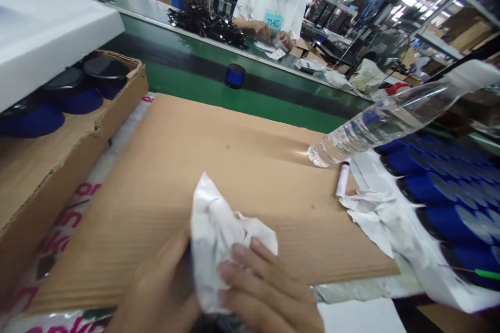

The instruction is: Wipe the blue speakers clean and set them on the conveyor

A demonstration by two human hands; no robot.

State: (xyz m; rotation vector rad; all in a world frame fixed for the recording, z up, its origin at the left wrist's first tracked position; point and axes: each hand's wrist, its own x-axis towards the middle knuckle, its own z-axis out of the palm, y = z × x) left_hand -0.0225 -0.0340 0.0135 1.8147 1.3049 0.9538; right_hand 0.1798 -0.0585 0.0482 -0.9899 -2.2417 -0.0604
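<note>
— What's the biggest thing in front of me?

— The cardboard sheet [219,177], lying flat across the bench and filling the middle of my view. Behind it runs the green conveyor belt [187,83], with one small blue speaker [235,75] standing alone on it.

— And at the sides?

— On my left, a cardboard box [58,166] holding dark blue round units, under a white shelf [47,21]. On my right, a tray of blue speakers [449,203] packed in rows, partly covered by crumpled white paper [375,213]. A clear water bottle [386,125] lies tilted with its base at the sheet's right edge, and a small white marker [342,179] rests just below that base.

— Anyone else about?

— A person in a white T-shirt [269,5] sits across the belt, hands busy beside a heap of black cables [207,23].

— My hands?

— Both low in the frame, closed together on a white cloth [219,234]. My left hand [160,291] cups it from the left side; my right hand [269,291] lays its fingers [250,260] over the front. Something dark sits under the cloth; I can't tell what it is.
</note>
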